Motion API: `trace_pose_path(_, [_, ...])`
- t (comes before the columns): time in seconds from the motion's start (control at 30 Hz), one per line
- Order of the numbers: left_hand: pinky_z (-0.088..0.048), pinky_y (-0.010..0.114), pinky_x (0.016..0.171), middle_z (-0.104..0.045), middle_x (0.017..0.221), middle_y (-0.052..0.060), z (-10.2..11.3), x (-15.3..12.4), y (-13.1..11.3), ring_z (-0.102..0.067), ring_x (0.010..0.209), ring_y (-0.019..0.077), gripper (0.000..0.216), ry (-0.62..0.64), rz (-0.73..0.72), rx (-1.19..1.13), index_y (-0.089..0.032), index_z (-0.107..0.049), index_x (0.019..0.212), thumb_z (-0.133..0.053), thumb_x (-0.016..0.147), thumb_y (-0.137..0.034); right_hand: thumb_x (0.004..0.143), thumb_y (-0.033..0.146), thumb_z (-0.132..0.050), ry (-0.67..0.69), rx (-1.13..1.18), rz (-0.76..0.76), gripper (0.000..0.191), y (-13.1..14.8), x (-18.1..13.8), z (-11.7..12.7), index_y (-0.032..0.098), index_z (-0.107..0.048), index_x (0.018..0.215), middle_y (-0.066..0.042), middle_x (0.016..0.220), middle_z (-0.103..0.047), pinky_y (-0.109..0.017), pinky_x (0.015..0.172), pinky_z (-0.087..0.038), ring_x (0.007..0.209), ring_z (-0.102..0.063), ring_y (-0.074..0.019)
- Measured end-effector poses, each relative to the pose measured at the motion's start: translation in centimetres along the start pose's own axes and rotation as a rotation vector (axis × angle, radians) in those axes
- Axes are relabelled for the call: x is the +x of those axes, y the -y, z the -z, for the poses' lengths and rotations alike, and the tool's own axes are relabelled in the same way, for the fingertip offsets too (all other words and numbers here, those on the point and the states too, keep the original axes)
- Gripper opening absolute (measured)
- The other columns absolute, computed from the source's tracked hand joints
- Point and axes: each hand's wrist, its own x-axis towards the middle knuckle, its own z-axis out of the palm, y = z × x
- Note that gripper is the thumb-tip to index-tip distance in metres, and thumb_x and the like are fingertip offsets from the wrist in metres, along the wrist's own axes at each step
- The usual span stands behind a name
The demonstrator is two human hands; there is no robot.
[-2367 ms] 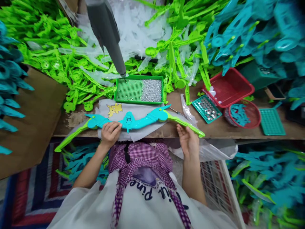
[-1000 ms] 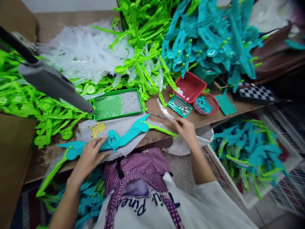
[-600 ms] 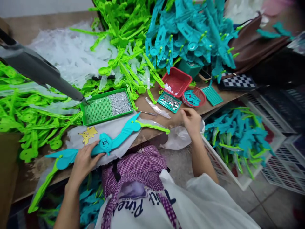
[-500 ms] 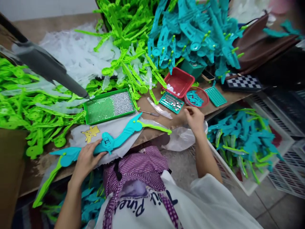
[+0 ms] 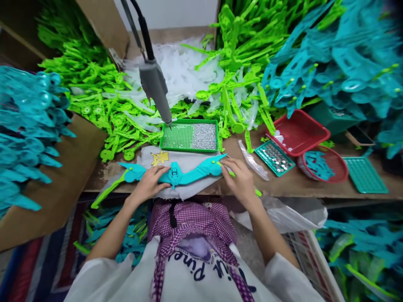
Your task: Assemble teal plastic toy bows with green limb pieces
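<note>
A blue plastic toy bow (image 5: 192,176) with green limbs lies across a grey cloth (image 5: 185,193) at the bench's front edge. My left hand (image 5: 153,182) is closed around its body, just left of the raised centre piece. At the bow's right end, my right hand (image 5: 241,182) has its thumb and fingers closed at the joint of the green limb, partly covering that limb. Anything small inside those fingers is hidden. Behind the bow sits a green tray (image 5: 189,149) of small metal screws, with a hanging grey electric screwdriver (image 5: 154,86) whose tip is over it.
Green limbs (image 5: 94,100) and clear plastic pieces (image 5: 176,63) are heaped behind. On the right are a tray of metal discs (image 5: 273,157), a red bin (image 5: 302,134), a red basket (image 5: 341,167) and an empty teal tray (image 5: 367,174). Blue parts (image 5: 25,138) fill a carton at left.
My right hand has moved from beside the disc tray leftward to the bow's right end. My left hand stays on the bow. The camera view has turned left.
</note>
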Motion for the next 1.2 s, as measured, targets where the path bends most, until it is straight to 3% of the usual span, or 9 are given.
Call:
trace_pose_path(0.07, [-0.048,0.045,0.103,-0.063,0.134,0.014,0.1,0.1,0.0,-0.06,0.123,0.0315,0.067,0.022,0.007,0.002,-0.022,-0.049,0.148,-0.074,0.089,-0.041,0.102,0.031,-0.049,0.063,0.067,0.056,0.025,0.9,5.3,-1.4,0.023,-0.071,0.112,-0.01,0.111,-0.073,-0.041,0.095,-0.053,0.107,-0.067,-0.0235])
trace_pose_path(0.17, [-0.046,0.045,0.104,-0.065,0.133,0.013,0.0,0.1,0.1,-0.06,0.124,0.0308,0.066,0.026,0.012,-0.021,-0.022,-0.05,0.148,-0.073,0.089,-0.041,0.102,0.024,-0.044,0.352,0.127,0.204,0.029,1.5,14.8,-5.6,0.02,-0.07,0.115,-0.01,0.115,-0.073,-0.036,0.094,-0.051,0.105,-0.066,-0.0212])
trace_pose_path(0.33, [-0.045,0.044,0.105,-0.066,0.132,0.012,-0.6,-0.3,0.0,-0.061,0.123,0.0289,0.067,-0.031,0.021,-0.044,-0.023,-0.05,0.148,-0.076,0.088,-0.038,0.103,0.02,-0.036,0.524,-0.303,0.106,0.037,0.4,25.6,-12.2,0.008,-0.068,0.118,-0.019,0.124,-0.068,-0.034,0.092,-0.045,0.11,-0.061,-0.0241])
trace_pose_path(0.47, [-0.047,0.043,0.103,-0.067,0.13,0.01,-0.8,-0.5,-0.1,-0.062,0.119,0.0277,0.067,-0.035,0.018,-0.056,-0.025,-0.049,0.149,-0.076,0.088,-0.036,0.102,0.014,-0.034,0.52,-0.669,0.003,0.038,-1.4,26.6,-12.4,0.007,-0.065,0.123,-0.022,0.128,-0.066,-0.034,0.086,-0.045,0.114,-0.061,-0.0271])
trace_pose_path(0.67, [-0.047,0.044,0.104,-0.066,0.129,0.01,-0.7,-0.5,0.0,-0.061,0.12,0.0279,0.071,-0.033,0.016,-0.098,-0.028,-0.047,0.151,-0.078,0.087,-0.034,0.094,0.004,-0.041,0.548,-0.783,-0.049,0.036,-3.2,27.8,-12.4,0.002,-0.067,0.118,-0.026,0.115,-0.071,-0.037,0.087,-0.046,0.111,-0.065,-0.0294])
trace_pose_path(0.8, [-0.047,0.045,0.103,-0.066,0.13,0.011,-0.7,-0.5,-0.2,-0.061,0.12,0.0285,0.071,-0.029,0.022,-0.118,-0.027,-0.047,0.151,-0.077,0.087,-0.032,0.088,0.02,-0.064,0.556,-0.646,0.095,0.017,-3.6,30.6,-13.9,0.007,-0.074,0.092,-0.021,0.092,-0.074,-0.047,0.091,-0.047,0.103,-0.067,-0.0343])
trace_pose_path(0.93, [-0.047,0.045,0.103,-0.066,0.13,0.009,-0.5,-0.4,-0.3,-0.061,0.121,0.0285,0.072,-0.017,0.033,-0.132,-0.03,-0.046,0.151,-0.078,0.086,-0.032,0.085,0.041,-0.071,0.419,-0.395,0.306,0.03,-3.3,33.7,-13.7,0.011,-0.072,0.08,-0.014,0.079,-0.07,-0.053,0.1,-0.043,0.105,-0.065,-0.0343])
trace_pose_path(1.07, [-0.047,0.044,0.104,-0.066,0.13,0.009,-0.5,-0.4,-0.4,-0.062,0.12,0.0277,0.07,-0.02,0.034,-0.126,-0.028,-0.048,0.149,-0.078,0.086,-0.032,0.086,0.057,-0.068,0.472,-0.389,0.369,0.048,-3.2,36.2,-11.5,0.011,-0.067,0.072,-0.01,0.079,-0.069,-0.046,0.093,-0.048,0.1,-0.067,-0.0298])
trace_pose_path(1.2, [-0.046,0.043,0.104,-0.067,0.129,0.009,-0.5,-0.5,-0.5,-0.062,0.12,0.0273,0.07,-0.032,0.037,-0.127,-0.027,-0.049,0.149,-0.079,0.085,-0.032,0.083,0.057,-0.072,0.538,-0.228,0.354,0.045,-3.7,36.5,-8.3,0.013,-0.07,0.075,-0.002,0.072,-0.067,-0.031,0.074,-0.049,0.077,-0.064,-0.0151])
